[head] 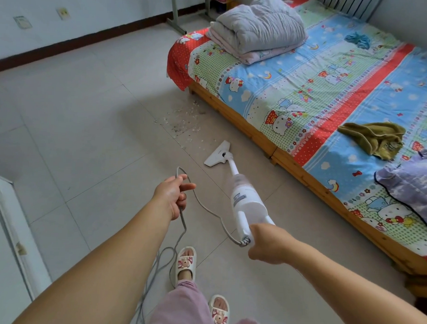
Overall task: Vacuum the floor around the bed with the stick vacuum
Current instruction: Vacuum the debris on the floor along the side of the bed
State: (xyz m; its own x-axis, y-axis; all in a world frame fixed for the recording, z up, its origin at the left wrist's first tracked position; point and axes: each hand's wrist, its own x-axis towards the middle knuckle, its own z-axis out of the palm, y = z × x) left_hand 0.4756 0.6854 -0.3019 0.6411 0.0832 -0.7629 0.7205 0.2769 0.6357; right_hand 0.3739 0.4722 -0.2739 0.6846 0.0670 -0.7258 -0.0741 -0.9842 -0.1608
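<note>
A white stick vacuum (245, 199) slants down to the tiled floor, its flat head (217, 154) lying left of the bed's wooden frame (247, 129). My right hand (269, 243) grips the vacuum's handle at its near end. My left hand (173, 195) holds a loop of the grey power cord (207, 209) raised off the floor, to the left of the vacuum body. A patch of pale crumbs and dust (184, 122) lies on the tiles just beyond the vacuum head, near the bed's foot corner.
The bed (331, 93) with a cartoon sheet fills the right side, carrying a folded grey quilt (258, 30), a green cloth (375, 138) and a purple pillow (410, 185). My slippered feet (186, 262) stand beside trailing cord. A white cabinet (9, 239) stands at left.
</note>
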